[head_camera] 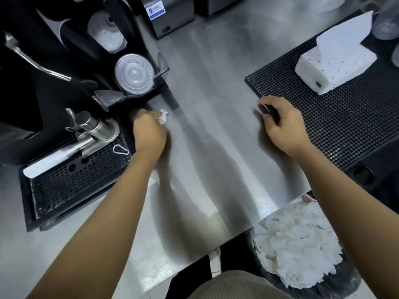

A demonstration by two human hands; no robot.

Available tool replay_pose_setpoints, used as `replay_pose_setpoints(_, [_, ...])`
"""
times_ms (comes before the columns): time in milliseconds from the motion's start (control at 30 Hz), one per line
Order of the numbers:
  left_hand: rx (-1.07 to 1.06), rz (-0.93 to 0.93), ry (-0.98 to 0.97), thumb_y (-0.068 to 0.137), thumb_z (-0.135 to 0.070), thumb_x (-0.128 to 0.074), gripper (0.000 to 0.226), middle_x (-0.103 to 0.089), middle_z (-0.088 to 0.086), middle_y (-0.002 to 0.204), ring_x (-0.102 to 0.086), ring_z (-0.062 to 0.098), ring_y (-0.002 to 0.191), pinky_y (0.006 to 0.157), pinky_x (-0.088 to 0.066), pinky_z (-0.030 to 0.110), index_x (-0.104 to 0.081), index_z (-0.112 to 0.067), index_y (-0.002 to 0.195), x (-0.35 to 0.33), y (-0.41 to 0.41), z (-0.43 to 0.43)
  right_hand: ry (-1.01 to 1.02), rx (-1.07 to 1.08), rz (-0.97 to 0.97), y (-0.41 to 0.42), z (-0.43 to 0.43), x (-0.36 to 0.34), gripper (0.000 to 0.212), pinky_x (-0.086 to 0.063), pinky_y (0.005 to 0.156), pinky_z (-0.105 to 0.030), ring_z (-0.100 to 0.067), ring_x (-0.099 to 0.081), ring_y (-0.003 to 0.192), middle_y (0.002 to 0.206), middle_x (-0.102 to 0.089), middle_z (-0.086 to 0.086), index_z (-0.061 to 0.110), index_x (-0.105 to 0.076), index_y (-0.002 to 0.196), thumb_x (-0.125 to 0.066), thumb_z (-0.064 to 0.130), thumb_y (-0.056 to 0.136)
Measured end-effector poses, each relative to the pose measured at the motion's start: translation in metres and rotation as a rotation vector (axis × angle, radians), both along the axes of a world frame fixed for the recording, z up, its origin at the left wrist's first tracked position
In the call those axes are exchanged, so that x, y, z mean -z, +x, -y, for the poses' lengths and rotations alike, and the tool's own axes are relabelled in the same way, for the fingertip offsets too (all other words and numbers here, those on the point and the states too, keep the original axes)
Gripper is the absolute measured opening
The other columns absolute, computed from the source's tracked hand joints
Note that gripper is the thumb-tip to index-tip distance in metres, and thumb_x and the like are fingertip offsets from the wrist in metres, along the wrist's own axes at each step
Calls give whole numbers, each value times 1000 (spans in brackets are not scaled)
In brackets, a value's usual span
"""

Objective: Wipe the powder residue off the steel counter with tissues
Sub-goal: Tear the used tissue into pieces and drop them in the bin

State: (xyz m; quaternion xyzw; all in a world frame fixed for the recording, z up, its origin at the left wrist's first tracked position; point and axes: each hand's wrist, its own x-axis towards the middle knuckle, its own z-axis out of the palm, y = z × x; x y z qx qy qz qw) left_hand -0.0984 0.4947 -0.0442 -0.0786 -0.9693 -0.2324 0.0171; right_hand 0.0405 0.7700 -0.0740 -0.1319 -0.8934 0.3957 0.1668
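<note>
Tissue [163, 117], white and crumpled, is gripped in your left hand [149, 130] and held against the steel counter [216, 93], just beside the base of the black lid holder [149, 92]. Your right hand [282, 128] is well apart from the left, its fingers curled round the near corner of the bar mat [345, 126]. A tissue pack [334, 67] stands on that mat. Used tissues [298, 244] fill a bin [345, 281] below the counter's edge.

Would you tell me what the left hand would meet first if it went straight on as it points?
Probably the base of the black lid holder, just beyond the tissue the left hand grips; depth is unclear.
</note>
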Motion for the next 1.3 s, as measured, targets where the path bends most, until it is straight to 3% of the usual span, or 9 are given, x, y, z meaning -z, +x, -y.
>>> replay_pose_setpoints(133, [75,-71,50,83,5,-48,28,-59,20,97,-58,36,92,84,-40,29,-71,0,98,11,56,-26,-113,70,10,7,11,-9,38,-34,97,-4,-6,-52,110,126,-58,-7,7,-59,127,-54,-3,90])
replay_pose_setpoints(267, [259,-28,141,79,7,-49,32,-60,10,88,-54,25,84,77,-41,21,-73,-6,95,17,114,-28,-395,164,-17,30,52,-14,34,-46,99,-34,-17,-59,105,122,-61,-10,13,-58,127,-52,2,95])
replay_pose_setpoints(367, [365,119,163,86,-7,-57,19,-66,9,85,-61,20,80,74,-42,19,-76,-10,91,-2,90,-16,-547,169,-39,50,89,-14,30,-46,99,-18,1,-60,111,122,-63,-5,8,-60,124,-53,-1,96])
replay_pose_setpoints(533, [178,-100,-297,86,-13,-52,27,-70,16,100,-61,36,97,86,-44,41,-73,-15,102,-23,-6,33,-487,80,-47,71,123,0,30,-48,103,-33,-14,-62,116,120,-64,-8,7,-61,121,-53,-3,94])
replay_pose_setpoints(600, [146,-126,-645,87,-14,-54,22,-69,16,95,-53,37,99,87,-36,43,-71,-13,101,-22,-18,42,-393,59,-64,72,123,4,28,-51,98,-36,-17,-64,112,116,-65,-6,9,-61,118,-54,-2,93])
replay_pose_setpoints(700, [119,-63,-838,81,-7,-55,18,-68,17,90,-49,35,101,89,-34,41,-68,-8,94,-22,-4,34,-351,66,-68,70,124,2,28,-52,94,-29,-17,-65,107,111,-66,-7,9,-62,116,-55,-4,92])
replay_pose_setpoints(900, [317,-43,-921,82,-12,-56,18,-68,7,90,-52,30,100,88,-34,36,-67,-17,96,-24,58,33,-294,75,-57,70,125,1,26,-46,90,-14,-11,-63,103,109,-66,-6,7,-63,115,-56,-3,91])
replay_pose_setpoints(1100, [213,113,-380,86,-30,-63,15,-69,5,78,-59,31,81,84,-42,36,-72,-24,75,-42,19,52,-252,101,-46,69,127,-3,25,-35,84,1,19,-53,97,106,-63,0,4,-65,113,-57,-4,91])
replay_pose_setpoints(1300, [282,-28,-877,85,-11,-52,23,-67,14,102,-52,33,104,90,-35,39,-66,-12,104,-32,29,39,-238,110,-40,71,129,-4,26,-35,82,2,22,-52,96,106,-61,1,2,-64,114,-57,-4,90])
